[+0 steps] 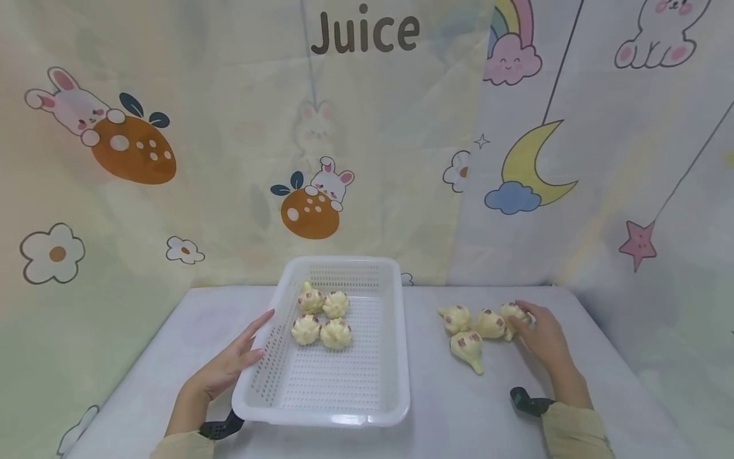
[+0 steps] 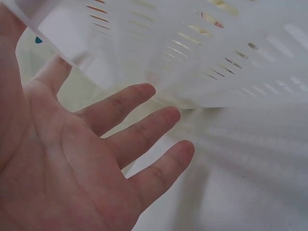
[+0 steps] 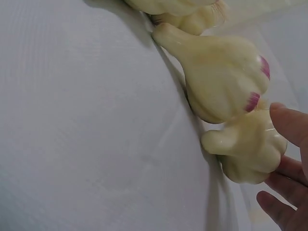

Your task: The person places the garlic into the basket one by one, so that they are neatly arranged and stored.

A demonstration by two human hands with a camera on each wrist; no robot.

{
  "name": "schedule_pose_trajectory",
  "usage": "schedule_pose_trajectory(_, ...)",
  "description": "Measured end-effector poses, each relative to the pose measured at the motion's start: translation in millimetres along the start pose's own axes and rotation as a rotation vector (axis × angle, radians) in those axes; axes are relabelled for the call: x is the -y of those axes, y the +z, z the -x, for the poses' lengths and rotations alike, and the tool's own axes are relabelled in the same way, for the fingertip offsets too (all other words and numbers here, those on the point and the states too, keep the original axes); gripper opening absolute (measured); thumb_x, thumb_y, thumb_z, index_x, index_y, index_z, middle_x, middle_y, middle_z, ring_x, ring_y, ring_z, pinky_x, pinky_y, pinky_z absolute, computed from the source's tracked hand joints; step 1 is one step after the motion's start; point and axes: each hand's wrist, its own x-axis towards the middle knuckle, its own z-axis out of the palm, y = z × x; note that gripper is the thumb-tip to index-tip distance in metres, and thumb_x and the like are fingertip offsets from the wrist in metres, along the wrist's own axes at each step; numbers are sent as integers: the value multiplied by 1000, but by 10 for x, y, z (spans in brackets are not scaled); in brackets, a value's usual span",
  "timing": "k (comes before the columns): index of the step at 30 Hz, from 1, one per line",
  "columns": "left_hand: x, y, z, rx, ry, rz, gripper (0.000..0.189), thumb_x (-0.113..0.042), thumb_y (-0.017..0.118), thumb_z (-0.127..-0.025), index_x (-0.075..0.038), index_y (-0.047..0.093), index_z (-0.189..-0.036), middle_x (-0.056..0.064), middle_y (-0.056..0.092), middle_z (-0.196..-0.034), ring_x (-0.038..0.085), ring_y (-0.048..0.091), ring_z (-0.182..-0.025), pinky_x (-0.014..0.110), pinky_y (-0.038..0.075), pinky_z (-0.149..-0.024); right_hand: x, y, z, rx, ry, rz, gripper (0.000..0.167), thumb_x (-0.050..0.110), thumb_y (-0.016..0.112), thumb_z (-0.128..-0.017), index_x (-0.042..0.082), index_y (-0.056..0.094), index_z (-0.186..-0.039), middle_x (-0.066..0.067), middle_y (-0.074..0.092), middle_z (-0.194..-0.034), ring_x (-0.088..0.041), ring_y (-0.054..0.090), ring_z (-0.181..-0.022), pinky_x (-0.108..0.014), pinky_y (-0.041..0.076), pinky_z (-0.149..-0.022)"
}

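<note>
- Currently, the rightmost garlic bulb (image 1: pixel 512 311) is bracketed by the thumb and fingers of the right hand (image 1: pixel 541 335); narrow grip, how firmly pressed cannot be told.
- Bulb located on the white tabletop (image 1: pixel 459 414), right of the white basket (image 1: pixel 403 357), close beside a neighbouring bulb (image 1: pixel 490 324); two more are grouped just left.
- Best held, probably, round the fat body with thumb and fingertips opposed; smooth surface could slip if only the neck is caught.
- Straight-up lift advised, so that the neighbour is not dragged or rolled.
- Left hand (image 1: pixel 220 370) is placed at the basket's left rim, fingers spread and mostly straight, nothing enclosed; light steadying there seems enough.
- Look: pale cream, glossy, lobed, with a stubby neck seen in the right wrist view; purple patches are shown more clearly on the neighbour.
- Four similar bulbs (image 1: pixel 336 335) are contained in the basket, clustered toward back left.
</note>
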Motion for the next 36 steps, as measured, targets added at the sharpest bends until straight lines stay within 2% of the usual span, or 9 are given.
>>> schedule_pose_trajectory(5,-9,-2,24,18,23,-5,72,-34,57,-94,-43,11,-150,13,14,-158,42,39,-132,56,45,-95,18,-33,3,45,67,-22,53,35,47,-99,-6,42,-132,-37,36,-138,-56,32,-125,-66,29,-100)
schedule_pose_trajectory(7,-15,8,15,7,22,-16,73,-34,58,-94,-43,12,-149,11,12,-159,44,35,-134,59,42,-97,-16,-56,11,45,86,-35,54,39,47,-98,-5,43,-130,-37,37,-138,-56,36,-124,-65,32,-98)
schedule_pose_trajectory(12,-9,35,-5,-18,9,-30,74,-33,61,-92,-44,14,-149,9,12,-159,45,31,-137,65,36,-99,-178,-95,41,2,57,-105,55,39,55,-95,-4,45,-127,-35,47,-131,-52,51,-116,-56,44,-92)
schedule_pose_trajectory(16,-10,25,2,-14,3,-25,74,-34,61,-92,-45,14,-148,9,17,-158,41,38,-133,61,40,-98,-288,-139,68,53,62,-120,61,39,53,-95,-2,38,-138,-34,45,-135,-52,51,-116,-53,49,-86)
schedule_pose_trajectory(21,-22,16,20,-10,2,-18,74,-36,60,-92,-46,13,-148,10,19,-157,38,42,-130,57,44,-96,-344,-202,92,203,147,-146,74,49,50,-94,4,27,-147,-31,29,-147,-52,39,-125,-60,44,-89)
schedule_pose_trajectory(25,-17,9,29,-11,1,-9,74,-36,60,-92,-45,14,-148,11,21,-157,38,42,-130,58,42,-97,-366,-239,118,279,181,-186,76,52,53,-92,5,29,-147,-29,27,-149,-50,33,-129,-65,37,-92)
schedule_pose_trajectory(31,-6,8,30,2,1,-6,73,-35,60,-92,-45,14,-148,9,21,-157,37,40,-132,60,39,-99,-460,-266,204,313,172,-238,75,46,60,-90,0,31,-141,-30,27,-148,-55,21,-133,-70,28,-97)
schedule_pose_trajectory(36,-6,-6,19,-5,5,-19,73,-35,60,-93,-46,14,-148,9,21,-157,38,40,-132,60,39,-99,-477,-299,212,336,135,-249,71,40,64,-89,1,33,-140,-28,31,-147,-55,27,-131,-69,31,-95)
